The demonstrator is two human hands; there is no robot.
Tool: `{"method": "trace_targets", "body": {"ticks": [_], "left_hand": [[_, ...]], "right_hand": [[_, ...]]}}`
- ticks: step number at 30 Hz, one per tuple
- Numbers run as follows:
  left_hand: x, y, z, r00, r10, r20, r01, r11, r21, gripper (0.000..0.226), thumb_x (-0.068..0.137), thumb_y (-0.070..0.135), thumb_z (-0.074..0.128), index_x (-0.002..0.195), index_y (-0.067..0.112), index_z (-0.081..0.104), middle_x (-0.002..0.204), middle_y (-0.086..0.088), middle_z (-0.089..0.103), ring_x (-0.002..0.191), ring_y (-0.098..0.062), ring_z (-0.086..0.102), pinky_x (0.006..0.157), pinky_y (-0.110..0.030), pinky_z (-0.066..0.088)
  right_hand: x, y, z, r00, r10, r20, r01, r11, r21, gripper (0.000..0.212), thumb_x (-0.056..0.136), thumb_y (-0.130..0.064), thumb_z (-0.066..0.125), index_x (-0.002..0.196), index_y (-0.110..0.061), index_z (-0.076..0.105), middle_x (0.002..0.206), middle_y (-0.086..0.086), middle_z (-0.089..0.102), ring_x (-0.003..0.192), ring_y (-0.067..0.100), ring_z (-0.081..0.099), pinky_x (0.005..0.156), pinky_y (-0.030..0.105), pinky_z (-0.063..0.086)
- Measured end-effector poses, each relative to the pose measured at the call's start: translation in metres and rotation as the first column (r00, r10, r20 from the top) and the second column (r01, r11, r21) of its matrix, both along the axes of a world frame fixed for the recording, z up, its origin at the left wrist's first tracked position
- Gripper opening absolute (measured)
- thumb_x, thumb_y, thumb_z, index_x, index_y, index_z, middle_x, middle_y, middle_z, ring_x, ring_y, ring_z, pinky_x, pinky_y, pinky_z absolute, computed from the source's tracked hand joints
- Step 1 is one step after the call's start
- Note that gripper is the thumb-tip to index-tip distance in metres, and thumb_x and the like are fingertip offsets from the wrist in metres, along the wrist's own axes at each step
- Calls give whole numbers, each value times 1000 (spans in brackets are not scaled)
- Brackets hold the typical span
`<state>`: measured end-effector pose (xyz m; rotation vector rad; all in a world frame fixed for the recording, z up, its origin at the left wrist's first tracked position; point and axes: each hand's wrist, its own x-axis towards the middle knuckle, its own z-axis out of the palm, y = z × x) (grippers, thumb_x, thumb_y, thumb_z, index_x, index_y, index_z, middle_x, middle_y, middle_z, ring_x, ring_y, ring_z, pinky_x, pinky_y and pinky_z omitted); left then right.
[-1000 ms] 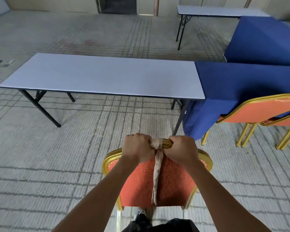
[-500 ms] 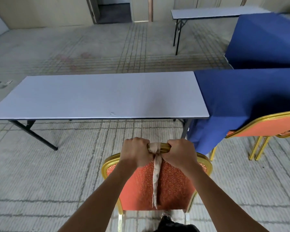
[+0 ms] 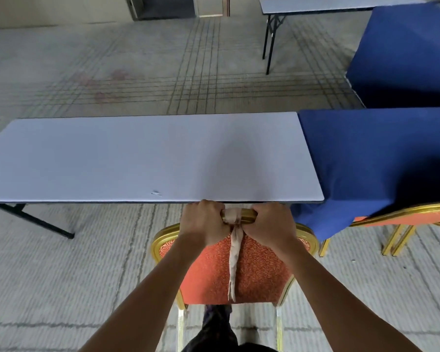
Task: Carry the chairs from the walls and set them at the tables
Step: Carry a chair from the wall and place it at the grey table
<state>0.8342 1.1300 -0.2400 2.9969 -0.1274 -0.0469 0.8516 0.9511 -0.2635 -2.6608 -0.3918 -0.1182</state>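
Note:
An orange-backed chair [image 3: 254,273] with a gold frame stands in front of me, a beige strip of cloth tied round its top rail. My left hand [image 3: 203,222] grips the rail left of the knot and my right hand [image 3: 271,222] grips it right of the knot. The chair's top rail sits right at the near edge of the long grey folding table [image 3: 142,158]; the seat is hidden below.
A table draped in blue cloth [image 3: 376,158] adjoins the grey one on the right, with two more orange chairs [image 3: 401,217] at it. Another blue-covered table [image 3: 407,54] and a bare grey table [image 3: 323,3] stand farther back. Open carpet lies to the left.
I have walked forward with the chair; the grey table has come much closer and now meets the chair's top rail. Both hands keep the same grip.

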Motion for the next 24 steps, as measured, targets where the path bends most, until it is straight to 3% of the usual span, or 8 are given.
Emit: {"method": "trace_targets", "body": {"ticks": [4, 11, 14, 17, 21, 24], "left_hand": [[56, 14, -13, 999, -26, -22, 25, 999, -23, 18, 75, 38, 60, 69, 24, 49, 77, 2, 69, 75, -26, 64, 65, -29, 37], [161, 36, -16, 999, -33, -30, 31, 997, -76, 21, 82, 38, 58, 67, 25, 51, 68, 7, 60, 65, -18, 55, 71, -31, 48], [192, 39, -16, 997, -79, -1, 79, 993, -87, 25, 84, 38, 57, 65, 25, 47, 65, 9, 55, 61, -17, 51, 67, -29, 43], [213, 43, -21, 992, -117, 54, 121, 989, -89, 23, 83, 38, 56, 65, 25, 48, 61, 9, 49, 56, -17, 46, 61, -27, 38], [219, 50, -32, 956, -148, 254, 189, 971, -148, 16, 64, 31, 57, 54, 22, 49, 48, 8, 45, 40, -16, 40, 44, -23, 38], [206, 51, -49, 922, -176, 346, 244, 955, -167, 7, 58, 22, 58, 53, 18, 54, 49, 6, 46, 41, -17, 42, 44, -19, 30]], "right_hand": [[57, 12, -8, 998, -12, -57, 8, 998, -67, 34, 77, -40, 63, 52, -21, 48, 45, -7, 46, 45, 15, 49, 52, 24, 31], [156, 36, -3, 995, -61, -79, 45, 982, -181, 31, 84, -43, 61, 66, -19, 63, 55, -6, 58, 55, 15, 58, 64, 29, 50], [187, 37, -4, 995, -73, -64, 58, 976, -209, 33, 83, -43, 60, 60, -19, 55, 53, -6, 55, 54, 16, 56, 59, 28, 46], [204, 38, -10, 998, -59, 24, 62, 982, -177, 33, 75, -42, 61, 53, -23, 45, 46, -8, 44, 44, 15, 47, 50, 23, 31], [206, 39, -18, 989, -31, 144, 41, 997, -67, 32, 66, -40, 61, 47, -18, 48, 42, -8, 43, 36, 15, 41, 43, 19, 34], [196, 35, -32, 981, -16, 194, 17, 1000, -7, 30, 66, -39, 55, 47, -17, 47, 43, -5, 42, 37, 17, 38, 43, 19, 28]]}}
